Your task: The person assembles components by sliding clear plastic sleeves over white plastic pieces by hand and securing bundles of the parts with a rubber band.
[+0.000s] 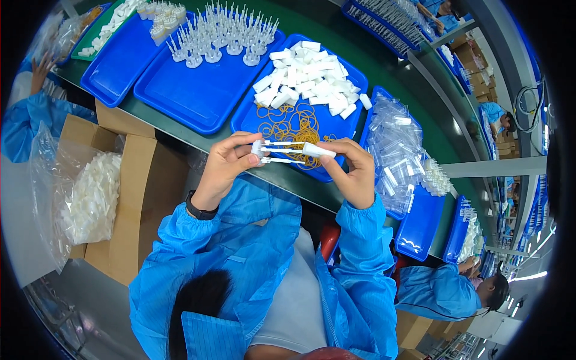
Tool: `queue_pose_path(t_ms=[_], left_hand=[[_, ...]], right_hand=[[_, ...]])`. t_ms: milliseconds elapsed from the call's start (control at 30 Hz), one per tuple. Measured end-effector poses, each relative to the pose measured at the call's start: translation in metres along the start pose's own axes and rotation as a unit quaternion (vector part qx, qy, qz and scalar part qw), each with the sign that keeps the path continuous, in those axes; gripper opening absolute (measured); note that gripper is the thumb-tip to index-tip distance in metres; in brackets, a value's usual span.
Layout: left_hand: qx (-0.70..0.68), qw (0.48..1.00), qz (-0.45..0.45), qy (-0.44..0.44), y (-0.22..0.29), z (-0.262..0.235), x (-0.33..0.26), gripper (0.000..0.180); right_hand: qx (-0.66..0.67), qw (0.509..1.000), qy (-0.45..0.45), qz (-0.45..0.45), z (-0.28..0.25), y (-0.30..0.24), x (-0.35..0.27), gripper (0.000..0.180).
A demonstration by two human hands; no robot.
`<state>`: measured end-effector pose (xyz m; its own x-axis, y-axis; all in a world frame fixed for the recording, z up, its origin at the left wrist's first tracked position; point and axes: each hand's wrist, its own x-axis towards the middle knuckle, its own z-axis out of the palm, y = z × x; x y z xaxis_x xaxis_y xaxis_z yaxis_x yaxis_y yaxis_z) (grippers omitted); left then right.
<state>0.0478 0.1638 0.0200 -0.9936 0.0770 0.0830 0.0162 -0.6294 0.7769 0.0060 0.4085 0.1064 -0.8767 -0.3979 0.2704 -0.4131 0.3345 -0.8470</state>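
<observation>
You are sitting at a long green counter (321, 25), and your two hands are working just above its near edge. Your left hand (223, 165) is pinching the base of a pronged piece (257, 149), whose stems are pointing to the right. Your right hand (355, 174) is gripping a white block (313, 150) at the stem ends; whether a stem is going inside it, I cannot tell. Below them, a blue tray (245, 113) is carrying a heap of white blocks (306, 75) and tan rubber bands (291, 129). To its left, another blue tray (186, 96) is holding many upright stemmed pieces (225, 33); to its right, clear sleeves (393, 144) are lying in a pile. On your left side, an open carton (159, 198) is standing beside the counter, with a plastic bag of white pieces (99, 198). Farther right, a co-worker in blue (441, 291) is sitting along the same counter, and ceiling lamps (531, 276) are shining.
</observation>
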Motion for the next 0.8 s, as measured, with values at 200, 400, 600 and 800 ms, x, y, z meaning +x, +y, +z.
queue_pose_path(t_ms=[200,400,600,800], left_hand=[[0.018,0.999,0.031,-0.024,-0.002,0.001,-0.001,0.038],[0.045,0.997,0.032,-0.045,-0.003,-0.001,-0.001,0.040],[0.079,0.996,-0.003,-0.052,-0.001,0.004,-0.003,0.039],[0.075,0.995,-0.016,-0.060,-0.008,0.005,-0.003,0.039]], right_hand=[[0.050,0.997,-0.011,0.059,-0.001,0.005,-0.003,0.022],[0.158,0.978,-0.053,0.122,-0.004,0.000,-0.004,0.021],[0.235,0.948,-0.091,0.194,-0.004,0.008,-0.004,0.014],[0.228,0.959,-0.034,0.164,0.002,0.019,-0.007,0.013]])
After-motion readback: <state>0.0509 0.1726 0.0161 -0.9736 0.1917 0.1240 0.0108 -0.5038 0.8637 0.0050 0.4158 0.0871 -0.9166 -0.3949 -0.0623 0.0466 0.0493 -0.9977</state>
